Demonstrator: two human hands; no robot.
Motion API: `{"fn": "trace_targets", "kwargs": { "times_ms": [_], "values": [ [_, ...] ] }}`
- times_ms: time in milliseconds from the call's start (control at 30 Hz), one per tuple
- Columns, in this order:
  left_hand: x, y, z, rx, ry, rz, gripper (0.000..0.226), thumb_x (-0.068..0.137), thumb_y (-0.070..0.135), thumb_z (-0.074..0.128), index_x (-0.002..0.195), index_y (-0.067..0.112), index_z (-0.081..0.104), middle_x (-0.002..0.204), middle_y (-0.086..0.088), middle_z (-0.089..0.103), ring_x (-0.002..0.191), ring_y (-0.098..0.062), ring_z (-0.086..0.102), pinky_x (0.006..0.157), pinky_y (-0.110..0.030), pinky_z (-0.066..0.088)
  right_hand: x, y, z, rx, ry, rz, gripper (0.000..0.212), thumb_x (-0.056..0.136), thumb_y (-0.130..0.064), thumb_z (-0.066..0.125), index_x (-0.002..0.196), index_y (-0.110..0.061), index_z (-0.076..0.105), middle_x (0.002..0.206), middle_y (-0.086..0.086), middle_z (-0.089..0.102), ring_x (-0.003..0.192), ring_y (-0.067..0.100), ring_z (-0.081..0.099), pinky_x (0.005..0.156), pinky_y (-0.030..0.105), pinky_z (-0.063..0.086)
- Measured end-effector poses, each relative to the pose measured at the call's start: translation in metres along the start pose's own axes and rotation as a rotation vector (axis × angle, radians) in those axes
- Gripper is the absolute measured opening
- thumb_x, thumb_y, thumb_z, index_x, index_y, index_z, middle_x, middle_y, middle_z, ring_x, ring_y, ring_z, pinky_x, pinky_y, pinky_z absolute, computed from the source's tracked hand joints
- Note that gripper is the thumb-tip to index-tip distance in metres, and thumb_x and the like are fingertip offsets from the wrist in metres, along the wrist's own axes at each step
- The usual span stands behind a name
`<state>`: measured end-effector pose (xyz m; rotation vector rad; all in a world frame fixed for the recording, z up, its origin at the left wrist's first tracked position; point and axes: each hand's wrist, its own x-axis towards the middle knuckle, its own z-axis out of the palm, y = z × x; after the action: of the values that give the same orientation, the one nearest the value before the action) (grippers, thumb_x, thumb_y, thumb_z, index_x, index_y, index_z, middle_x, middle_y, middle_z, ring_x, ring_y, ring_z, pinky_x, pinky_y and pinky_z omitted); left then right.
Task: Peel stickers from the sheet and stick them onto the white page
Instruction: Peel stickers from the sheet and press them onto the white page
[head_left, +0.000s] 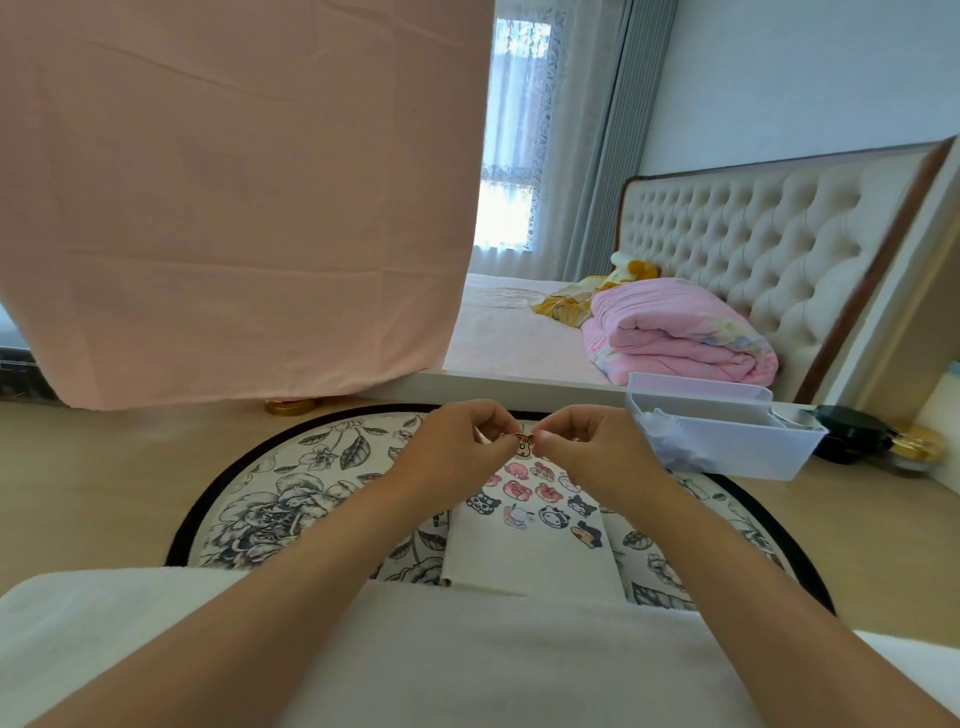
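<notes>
White page (524, 558) lies flat on the floral round mat, long axis running away from the viewer. Cartoon stickers (535, 499) sit in rows on its far half; near half bare. One small sticker (523, 443) is pinched above the page.

Floor and rug under your work

You have a pale wooden floor (104, 483) with a round flower-patterned rug (291, 499) on it; the white page (524, 540), dotted with stickers, lies on the rug, and a white plastic tray (727, 441) sits at the rug's far right edge, beside a black object (852, 431).
</notes>
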<state>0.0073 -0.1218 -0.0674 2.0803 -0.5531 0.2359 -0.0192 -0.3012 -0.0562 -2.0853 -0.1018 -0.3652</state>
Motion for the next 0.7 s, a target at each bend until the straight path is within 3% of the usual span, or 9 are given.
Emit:
{"fn": "trace_targets", "kwargs": {
  "times_ms": [167, 300, 467, 600, 700],
  "values": [
    [-0.009, -0.011, 0.014, 0.035, 0.012, 0.033, 0.009, 0.089, 0.028, 0.067, 0.083, 0.034, 0.069, 0.074, 0.018, 0.068, 0.058, 0.0, 0.056, 0.059, -0.021, 0.047, -0.002, 0.011, 0.0, -0.113, -0.055, -0.063, 0.013, 0.085, -0.013, 0.072, 0.076, -0.021, 0.076, 0.062, -0.009, 0.069, 0.049, -0.002, 0.056, 0.049, 0.011, 0.042],
    [-0.018, -0.018, 0.014, 0.078, 0.019, 0.028, 0.006, 0.088, 0.033, 0.068, 0.082, 0.036, 0.068, 0.075, 0.02, 0.067, 0.055, -0.001, 0.056, 0.058, -0.022, 0.046, -0.004, 0.015, 0.007, -0.094, -0.099, -0.054, 0.01, 0.084, -0.015, 0.072, 0.078, -0.02, 0.078, 0.072, 0.001, 0.074, 0.058, 0.006, 0.06, 0.058, 0.024, 0.052],
    [-0.016, -0.021, 0.013, 0.045, 0.065, 0.002, 0.01, 0.086, 0.033, 0.07, 0.077, 0.035, 0.07, 0.072, 0.018, 0.068, 0.059, -0.001, 0.056, 0.059, -0.019, 0.046, -0.005, 0.018, 0.011, -0.037, -0.111, -0.041, 0.01, 0.085, -0.013, 0.071, 0.08, -0.02, 0.077, 0.073, -0.003, 0.076, 0.062, 0.009, 0.064, 0.062, 0.031, 0.056],
    [-0.017, -0.022, 0.016, 0.04, 0.067, 0.003, 0.011, 0.087, 0.028, 0.07, 0.076, 0.031, 0.07, 0.069, 0.017, 0.067, 0.06, -0.002, 0.057, 0.057, -0.015, 0.044, -0.007, 0.019, 0.014, -0.198, -0.06, -0.137, 0.01, 0.084, -0.021, 0.071, 0.078, -0.027, 0.076, 0.07, -0.014, 0.072, 0.056, -0.004, 0.058, 0.058, 0.014, 0.043],
    [-0.017, -0.022, 0.016, 0.007, 0.082, 0.001, 0.012, 0.086, 0.025, 0.07, 0.076, 0.031, 0.07, 0.068, 0.016, 0.067, 0.058, -0.001, 0.058, 0.055, -0.013, 0.043, -0.01, 0.016, 0.016, -0.299, -0.017, -0.201, 0.008, 0.084, -0.027, 0.07, 0.078, -0.031, 0.074, 0.071, -0.018, 0.071, 0.059, -0.005, 0.058, 0.06, 0.015, 0.04]
  ]
}}
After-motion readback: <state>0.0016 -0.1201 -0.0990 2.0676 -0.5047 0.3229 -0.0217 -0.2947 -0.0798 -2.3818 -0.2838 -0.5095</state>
